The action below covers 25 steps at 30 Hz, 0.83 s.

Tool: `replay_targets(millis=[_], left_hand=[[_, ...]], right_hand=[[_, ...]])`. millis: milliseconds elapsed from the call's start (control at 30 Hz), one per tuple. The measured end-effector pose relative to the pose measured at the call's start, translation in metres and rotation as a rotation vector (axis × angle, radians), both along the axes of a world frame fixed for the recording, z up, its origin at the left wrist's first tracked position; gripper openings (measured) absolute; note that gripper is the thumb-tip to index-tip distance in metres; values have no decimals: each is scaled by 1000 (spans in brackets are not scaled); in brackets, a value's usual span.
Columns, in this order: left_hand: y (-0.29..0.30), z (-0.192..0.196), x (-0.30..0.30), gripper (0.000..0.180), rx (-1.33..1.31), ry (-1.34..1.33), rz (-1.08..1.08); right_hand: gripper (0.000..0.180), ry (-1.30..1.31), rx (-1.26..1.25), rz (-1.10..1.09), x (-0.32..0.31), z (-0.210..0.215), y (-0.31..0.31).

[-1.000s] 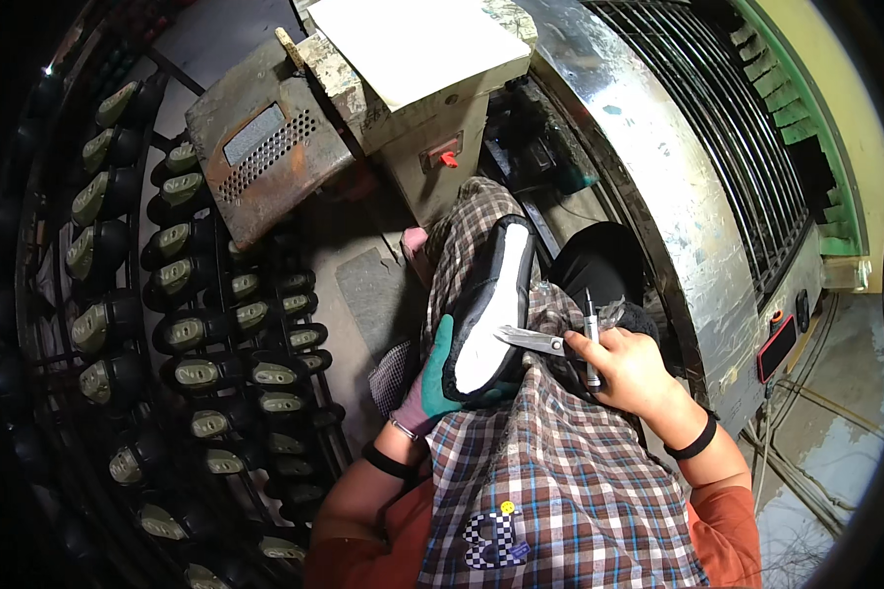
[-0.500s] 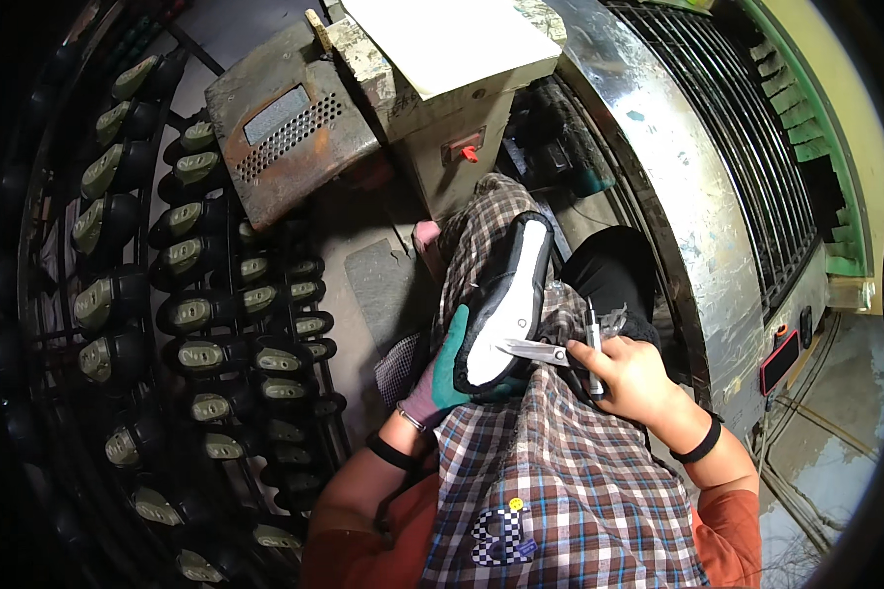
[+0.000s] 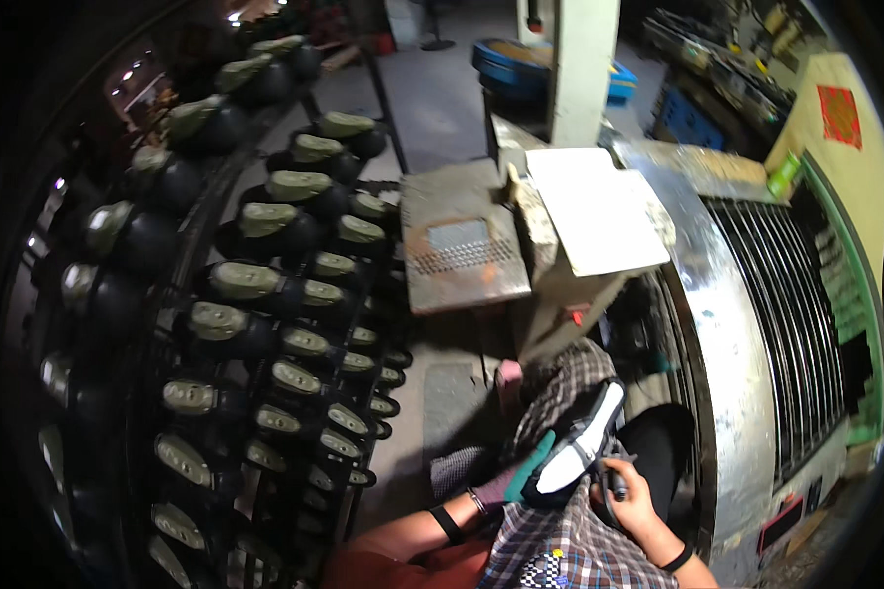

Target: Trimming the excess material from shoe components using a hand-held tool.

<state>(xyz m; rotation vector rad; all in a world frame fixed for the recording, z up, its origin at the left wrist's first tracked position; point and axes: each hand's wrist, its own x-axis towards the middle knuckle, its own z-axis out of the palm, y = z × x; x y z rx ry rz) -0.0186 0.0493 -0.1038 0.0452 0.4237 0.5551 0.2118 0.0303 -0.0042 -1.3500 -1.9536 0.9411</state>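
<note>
A black shoe upper with a white sole-side face (image 3: 578, 444) lies tilted across my lap, over the plaid apron (image 3: 550, 520). My left hand (image 3: 514, 483), in a pink and green glove, is closed around the shoe's near end and left side. Close to the shoe's right side, my bare right hand (image 3: 634, 503) is closed on dark-handled scissors (image 3: 603, 491); their blades are blurred in this view. A short dark cylindrical tool (image 3: 618, 483) also sits between its fingers.
Racks of black shoes with pale green tops (image 3: 295, 378) fill the left side. Ahead stand a rusty perforated metal box (image 3: 467, 240) and a post topped by a white sheet (image 3: 594, 211). To my right is a metal machine with a barred conveyor (image 3: 776, 334).
The view has tilted up and turned left, so the lap appears lower and farther right. The scissor blade that lay over the white face has come away toward the right.
</note>
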Motion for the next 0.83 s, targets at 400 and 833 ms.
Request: replay_targets(millis=[400, 833], left_hand=[[44, 114, -68, 77, 1673, 999, -103], [-19, 19, -19, 67, 39, 496, 464]], right_hand=[[34, 1040, -718, -436, 35, 9, 38], [50, 211, -377, 102, -51, 6, 24]])
